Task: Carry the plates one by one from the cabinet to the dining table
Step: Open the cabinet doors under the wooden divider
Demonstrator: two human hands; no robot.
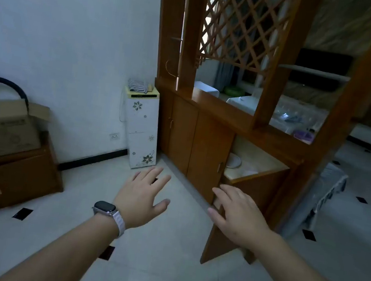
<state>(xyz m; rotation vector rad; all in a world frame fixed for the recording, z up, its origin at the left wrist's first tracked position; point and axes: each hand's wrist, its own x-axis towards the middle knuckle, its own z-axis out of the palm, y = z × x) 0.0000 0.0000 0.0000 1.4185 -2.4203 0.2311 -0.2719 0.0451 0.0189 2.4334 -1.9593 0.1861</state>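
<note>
A wooden cabinet [204, 138] stands ahead, part of a tall room divider with a lattice panel. Its right-hand door [243, 196] hangs open toward me and shows a pale shelf. On that shelf lies a white plate [234, 160], partly hidden by the neighbouring closed door. My left hand [142, 197], with a watch on its wrist, is stretched out over the floor, fingers spread and holding nothing. My right hand [239, 215] reaches forward in front of the open door, fingers apart and empty, well short of the plate.
A white floral floor cabinet [140, 129] stands left of the wooden cabinet against the wall. A cardboard box [3, 126] sits on a low wooden unit [7, 177] at the left. Glossy tiled floor [161, 268] lies underfoot. A cloth-covered piece of furniture [327, 196] stands at the right.
</note>
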